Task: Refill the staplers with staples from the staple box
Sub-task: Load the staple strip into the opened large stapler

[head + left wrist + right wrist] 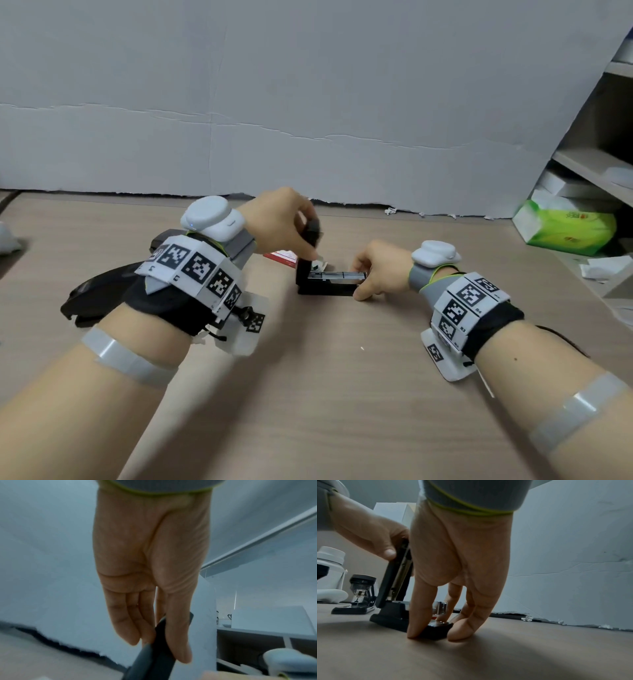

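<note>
A black stapler [325,282] sits on the wooden table [308,394] with its lid [393,574] swung upright and the metal staple channel [337,275] exposed. My left hand [310,236] pinches the top of the raised lid [149,660] between thumb and fingers. My right hand [358,284] grips the front end of the stapler's base [390,616], thumb on one side and a finger on the other. A red and white staple box [282,257] lies just behind the stapler, partly hidden by my left hand. A second black stapler [359,595] stands further left.
Along the back of the table hangs a grey paper backdrop [308,102]. At the right stand a shelf unit [599,164] and a green tissue pack [565,229]. A white bottle [330,563] stands at the far left.
</note>
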### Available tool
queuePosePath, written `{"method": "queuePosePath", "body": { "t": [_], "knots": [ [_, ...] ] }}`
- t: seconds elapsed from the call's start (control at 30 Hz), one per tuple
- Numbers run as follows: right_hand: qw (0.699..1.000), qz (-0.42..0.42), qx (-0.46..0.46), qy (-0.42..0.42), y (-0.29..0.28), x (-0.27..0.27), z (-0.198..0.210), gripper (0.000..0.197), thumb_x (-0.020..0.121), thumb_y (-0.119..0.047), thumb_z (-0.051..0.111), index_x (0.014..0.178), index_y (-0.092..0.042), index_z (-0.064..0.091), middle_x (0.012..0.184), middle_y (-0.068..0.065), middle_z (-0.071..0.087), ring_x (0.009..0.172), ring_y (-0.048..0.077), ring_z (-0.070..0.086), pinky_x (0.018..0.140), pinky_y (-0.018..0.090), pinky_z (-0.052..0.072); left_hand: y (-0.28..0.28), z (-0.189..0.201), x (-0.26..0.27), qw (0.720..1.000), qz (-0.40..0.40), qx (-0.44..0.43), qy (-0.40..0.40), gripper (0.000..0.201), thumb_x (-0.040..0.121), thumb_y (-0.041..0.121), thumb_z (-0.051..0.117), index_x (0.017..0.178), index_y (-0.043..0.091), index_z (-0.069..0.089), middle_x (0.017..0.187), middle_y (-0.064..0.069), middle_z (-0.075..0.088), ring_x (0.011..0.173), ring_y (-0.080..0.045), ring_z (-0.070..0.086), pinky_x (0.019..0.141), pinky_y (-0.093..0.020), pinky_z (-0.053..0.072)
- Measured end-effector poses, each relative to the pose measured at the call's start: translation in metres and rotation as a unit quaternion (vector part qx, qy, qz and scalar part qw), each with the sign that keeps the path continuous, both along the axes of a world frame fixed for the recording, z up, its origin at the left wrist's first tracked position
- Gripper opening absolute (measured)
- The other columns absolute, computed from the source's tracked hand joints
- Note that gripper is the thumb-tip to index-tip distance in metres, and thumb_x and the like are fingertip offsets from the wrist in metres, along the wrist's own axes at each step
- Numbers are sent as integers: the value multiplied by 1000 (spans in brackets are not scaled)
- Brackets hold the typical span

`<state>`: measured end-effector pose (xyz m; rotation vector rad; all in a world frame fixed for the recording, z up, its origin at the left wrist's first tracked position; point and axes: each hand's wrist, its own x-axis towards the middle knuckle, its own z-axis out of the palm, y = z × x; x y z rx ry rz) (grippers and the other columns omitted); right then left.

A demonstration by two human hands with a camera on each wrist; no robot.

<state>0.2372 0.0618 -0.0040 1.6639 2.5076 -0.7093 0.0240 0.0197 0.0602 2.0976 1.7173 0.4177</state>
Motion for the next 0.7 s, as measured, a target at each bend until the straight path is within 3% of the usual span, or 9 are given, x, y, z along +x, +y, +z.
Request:
{"method": "queuePosePath", "body": {
  "t": [0.1, 0.17, 0.23, 0.37, 0.43, 0.53, 0.7],
  "knots": [
    [1000, 2, -6, 3, 0, -1, 0, 26, 67, -21, 82, 86, -21, 64, 64, -6, 64, 50, 15, 57, 54, 24, 46, 6, -11, 18, 999, -9, 6, -32, 37, 66, 33, 87, 96, 27, 66, 80, 14, 67, 72, -8, 63, 66, -24, 52],
    [1000, 0, -10, -1, -1, -1, 1, 25, 66, -24, 82, 84, -21, 64, 65, -2, 68, 51, 16, 60, 57, 27, 50, 10, -20, 29, 999, -14, 7, -44, 33, 68, 32, 86, 95, 25, 69, 80, 13, 67, 72, -7, 63, 62, -23, 52],
    [1000, -7, -6, -13, 0, 0, 0, 24, 64, -26, 81, 76, -20, 61, 65, 2, 68, 51, 17, 59, 54, 26, 47, 14, -29, 37, 999, -26, 0, -38, 32, 69, 32, 85, 96, 23, 71, 84, 9, 70, 73, -7, 62, 58, -17, 47],
    [1000, -10, 7, -18, 0, 1, 0, 29, 64, -26, 83, 75, -15, 58, 67, 2, 64, 55, 20, 57, 48, 24, 40, 17, -42, 46, 999, -42, -7, -20, 30, 70, 30, 84, 97, 22, 74, 90, 6, 72, 77, -10, 62, 62, -18, 46],
    [1000, -11, 0, 1, 0, 7, 0, 28, 65, -22, 84, 81, -14, 62, 70, -1, 62, 60, 19, 57, 50, 24, 41, 18, -48, 50, 999, -46, -10, -14, 31, 69, 28, 84, 97, 21, 75, 91, 5, 73, 80, -12, 64, 65, -22, 47],
    [996, -20, -39, 80, -1, 15, 2, 41, 66, -18, 84, 103, -20, 66, 77, -7, 63, 66, 13, 60, 63, 25, 46, 18, -55, 53, 998, -55, -9, 3, 33, 69, 27, 84, 100, 21, 75, 95, 2, 73, 86, -16, 65, 73, -25, 49],
    [994, -12, -16, 107, -7, 11, 6, 32, 74, -23, 79, 104, -20, 68, 78, -4, 65, 63, 14, 57, 59, 25, 43, 20, -55, 55, 997, -70, -11, 19, 38, 69, 24, 84, 105, 22, 73, 93, 3, 70, 83, -16, 60, 68, -23, 44]
  ]
}}
